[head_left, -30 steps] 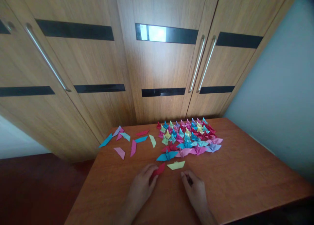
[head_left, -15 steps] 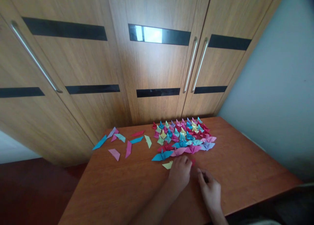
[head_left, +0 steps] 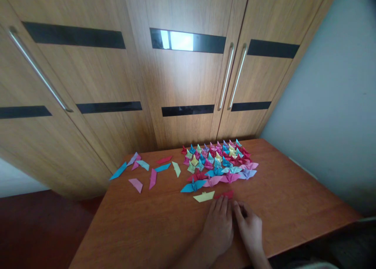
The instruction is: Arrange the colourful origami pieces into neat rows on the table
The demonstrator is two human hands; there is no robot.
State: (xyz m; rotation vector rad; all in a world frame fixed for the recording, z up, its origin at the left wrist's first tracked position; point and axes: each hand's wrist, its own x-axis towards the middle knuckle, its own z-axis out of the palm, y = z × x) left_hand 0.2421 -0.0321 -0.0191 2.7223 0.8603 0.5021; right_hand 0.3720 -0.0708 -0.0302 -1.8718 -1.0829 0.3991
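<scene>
My left hand (head_left: 219,221) lies palm down on the table, its fingers stretched out, with the fingertips at the near edge of a red folded paper piece (head_left: 225,194). Close beside it, my right hand (head_left: 250,226) is curled, thumb and forefinger drawn together; whatever is between them, if anything, is hidden. A pale yellow folded paper piece (head_left: 203,197) rests just left of the red one. Behind these stand rows of small paper cranes (head_left: 216,159) in several colours. Wider-winged ones form the front rows, including a blue paper crane (head_left: 193,186) at the left end.
Loose folded paper pieces lie at the table's left, among them a pink one (head_left: 136,185), a magenta one (head_left: 153,178) and a pale green one (head_left: 176,169). A wooden wardrobe (head_left: 188,85) stands behind the brown table (head_left: 141,230); a pale wall (head_left: 329,104) borders the right.
My left hand has come back toward me and flattened, uncovering more of the yellow and red folded pieces. My right hand has shifted slightly left, closer to it.
</scene>
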